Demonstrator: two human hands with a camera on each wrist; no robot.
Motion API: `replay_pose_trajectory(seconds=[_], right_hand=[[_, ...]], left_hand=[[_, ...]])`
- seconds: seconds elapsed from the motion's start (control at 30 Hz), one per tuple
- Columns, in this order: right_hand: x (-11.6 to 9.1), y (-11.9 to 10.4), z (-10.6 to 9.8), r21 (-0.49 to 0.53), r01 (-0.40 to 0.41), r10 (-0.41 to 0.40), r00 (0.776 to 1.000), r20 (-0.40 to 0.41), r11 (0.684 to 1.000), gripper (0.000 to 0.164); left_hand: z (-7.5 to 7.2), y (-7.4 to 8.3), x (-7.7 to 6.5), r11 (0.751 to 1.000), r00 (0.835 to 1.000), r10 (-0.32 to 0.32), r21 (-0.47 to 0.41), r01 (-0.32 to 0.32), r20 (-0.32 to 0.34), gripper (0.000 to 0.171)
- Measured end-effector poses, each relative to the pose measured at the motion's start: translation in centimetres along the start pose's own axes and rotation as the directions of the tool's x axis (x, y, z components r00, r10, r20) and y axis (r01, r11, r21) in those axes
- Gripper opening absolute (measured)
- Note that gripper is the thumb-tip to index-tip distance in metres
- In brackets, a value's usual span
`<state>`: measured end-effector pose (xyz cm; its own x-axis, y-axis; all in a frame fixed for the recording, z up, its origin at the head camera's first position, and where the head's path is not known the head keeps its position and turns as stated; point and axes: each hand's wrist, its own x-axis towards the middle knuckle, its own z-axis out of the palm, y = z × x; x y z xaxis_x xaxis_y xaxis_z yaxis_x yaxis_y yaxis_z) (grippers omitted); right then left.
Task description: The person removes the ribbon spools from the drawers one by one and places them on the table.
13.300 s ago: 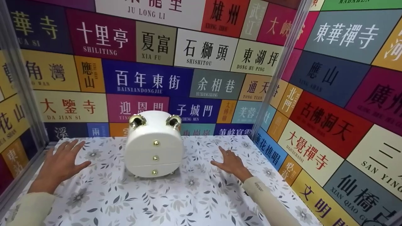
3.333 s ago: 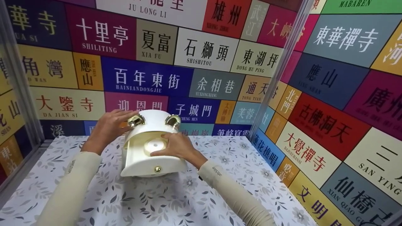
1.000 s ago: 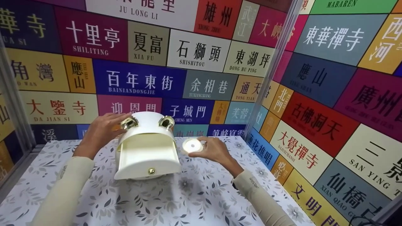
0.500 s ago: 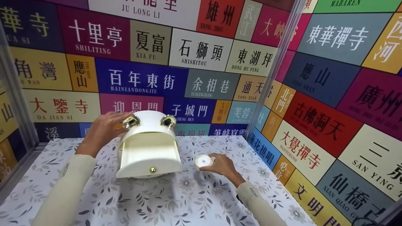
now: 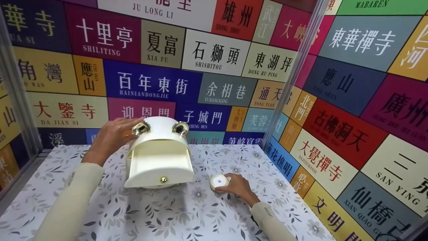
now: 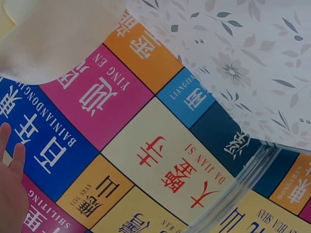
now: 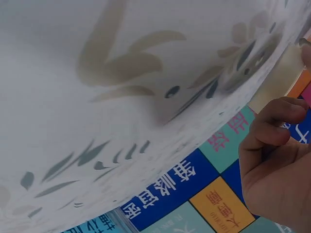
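Note:
In the head view a small white drawer box point(image 5: 163, 129) with two gold-rimmed, eye-like bumps stands on the table. Its upper drawer point(image 5: 160, 163), with a gold knob on the front, is pulled out and shows a bare cream inside. My left hand point(image 5: 108, 138) holds the box at its left bump, thumb and forefinger on either side. To the right of the box, my right hand point(image 5: 239, 188) pinches a thick, round white disc point(image 5: 219, 181) with a grey dot at its centre. The disc is low over the table or touching it; which one, I cannot tell.
A white cloth with grey leaves and flowers covers the table point(image 5: 140, 216). Colourful sign-covered panels point(image 5: 152, 82) rise behind it and on both sides, joined by clear corner strips point(image 5: 289, 83).
The right hand took the disc out of the drawer, carried it right, then lowered it toward the table. The drawer was pulled out earlier. The left hand stays at the box's left bump.

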<state>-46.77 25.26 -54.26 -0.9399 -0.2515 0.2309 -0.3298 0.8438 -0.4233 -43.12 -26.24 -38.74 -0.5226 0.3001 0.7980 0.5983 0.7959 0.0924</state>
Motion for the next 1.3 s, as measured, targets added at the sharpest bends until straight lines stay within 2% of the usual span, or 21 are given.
replay_pose_trajectory(seconds=[0.27,0.63,0.87,0.97,1.13,1.3], right_hand=[[-0.3,1.3,0.3,0.033,-0.055,0.053,0.998,0.037,0.998,0.085],[-0.6,2.0,0.4,0.084,-0.076,0.070,0.995,0.072,0.994,0.082],[-0.3,2.1,-0.1,0.038,-0.105,0.102,0.992,0.071,0.994,0.089],[0.2,1.9,-0.6,0.011,-0.071,0.070,0.996,0.052,0.997,0.091],[0.9,0.5,-1.5,0.002,0.014,-0.014,1.000,-0.024,1.000,0.083],[1.8,-1.7,-2.4,0.024,0.122,-0.118,0.986,-0.119,0.992,0.071]], left_hand=[[0.1,-0.2,0.1,1.000,1.000,-0.009,0.000,0.009,0.008,0.083],[-0.1,-0.1,-0.4,1.000,1.000,-0.018,-0.003,0.018,0.008,0.080],[-0.1,0.0,0.1,1.000,1.000,-0.017,-0.002,0.017,0.013,0.082],[-0.1,0.1,0.1,1.000,1.000,-0.024,-0.008,0.024,0.010,0.082],[-0.1,0.0,0.1,1.000,1.000,-0.019,-0.004,0.019,0.012,0.083],[0.1,-0.1,0.2,1.000,1.000,-0.001,0.002,0.001,0.006,0.083]])
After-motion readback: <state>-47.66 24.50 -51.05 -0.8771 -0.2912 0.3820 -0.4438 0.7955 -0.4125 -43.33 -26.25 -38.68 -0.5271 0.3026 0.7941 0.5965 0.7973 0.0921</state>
